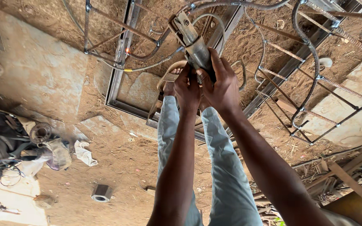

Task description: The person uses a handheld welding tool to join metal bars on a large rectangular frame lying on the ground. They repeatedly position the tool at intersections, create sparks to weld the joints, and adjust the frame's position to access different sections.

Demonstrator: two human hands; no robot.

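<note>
Gripping a grey metal tool [194, 46] with both hands, the person stands over a patch of brown dirt ground [122, 167]. Nearest the camera, two bare forearms rise from the bottom edge over pale grey trouser legs [223, 167]. The left hand [187, 88] has its fingers curled tight round the lower end of the tool's handle, and the right hand [222, 83] wraps the handle just beside it, fingers closed and thumb lying up along the body. The tool points away and to the left, its worn head above the hands, with a cable [214, 21] looping off it.

Beyond the hands lies a rectangular steel frame [120, 71] flat on the dirt, with curved rods and twisted rebar scrollwork [311, 62] welded across it to the right. To the left, a heap of wires and rags [5, 155] sits by a white cloth [84, 152], and a hexagonal metal nut [102, 193] rests on the ground nearer the bottom.
</note>
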